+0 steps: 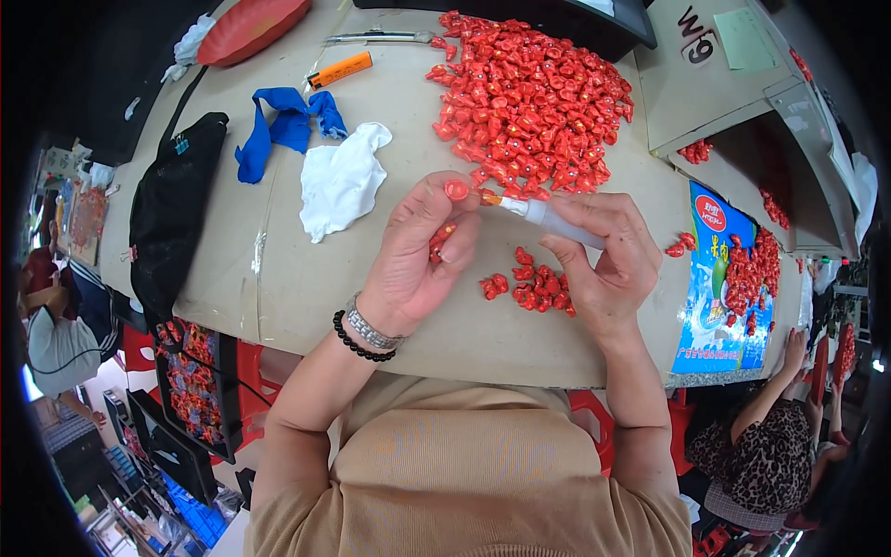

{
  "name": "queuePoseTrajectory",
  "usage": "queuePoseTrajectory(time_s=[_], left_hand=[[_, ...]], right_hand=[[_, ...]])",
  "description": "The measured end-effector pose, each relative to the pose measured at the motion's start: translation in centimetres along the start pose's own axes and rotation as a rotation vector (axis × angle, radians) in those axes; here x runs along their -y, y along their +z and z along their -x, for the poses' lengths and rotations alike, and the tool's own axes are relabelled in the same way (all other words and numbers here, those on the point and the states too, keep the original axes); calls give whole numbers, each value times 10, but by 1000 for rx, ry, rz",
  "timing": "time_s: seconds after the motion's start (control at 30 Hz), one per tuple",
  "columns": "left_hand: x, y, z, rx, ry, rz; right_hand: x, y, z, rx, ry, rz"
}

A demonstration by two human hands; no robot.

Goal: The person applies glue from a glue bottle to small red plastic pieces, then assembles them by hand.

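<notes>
Desk (399, 97), far left: red bowl (243, 32). Right of bowl: slim metal tool (376, 37); nearer, orange tool (343, 70). Blue cloth (269, 135): just beside white cloth (343, 181). Left edge: black fabric item (181, 218).

head: left camera of your head-worn fisheye pair | aim: down onto the counter (445, 348), your torso (464, 455) at lower centre | range: near, your left hand (406, 265) and right hand (617, 265) mid-frame | rim: straight edges bend, corners black

Black handwriting (696, 35) marks the cabinet (676, 97); print (712, 213) the blue sheet (696, 311).
</notes>
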State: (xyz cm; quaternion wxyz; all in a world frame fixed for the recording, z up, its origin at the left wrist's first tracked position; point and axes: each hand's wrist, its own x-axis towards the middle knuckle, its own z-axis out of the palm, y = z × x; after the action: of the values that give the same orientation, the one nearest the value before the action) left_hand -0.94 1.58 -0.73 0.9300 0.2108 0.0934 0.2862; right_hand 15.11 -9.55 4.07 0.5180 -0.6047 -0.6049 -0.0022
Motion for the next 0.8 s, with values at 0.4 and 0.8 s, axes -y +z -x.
queuePoseTrajectory(time_s=[0.4, 0.8], left_hand=[[-1, -1, 1, 15, 6, 7], [0, -2, -2, 28, -5, 10]], right_hand=[[-1, 2, 2, 14, -5, -13], [-2, 3, 1, 15, -18, -4]])
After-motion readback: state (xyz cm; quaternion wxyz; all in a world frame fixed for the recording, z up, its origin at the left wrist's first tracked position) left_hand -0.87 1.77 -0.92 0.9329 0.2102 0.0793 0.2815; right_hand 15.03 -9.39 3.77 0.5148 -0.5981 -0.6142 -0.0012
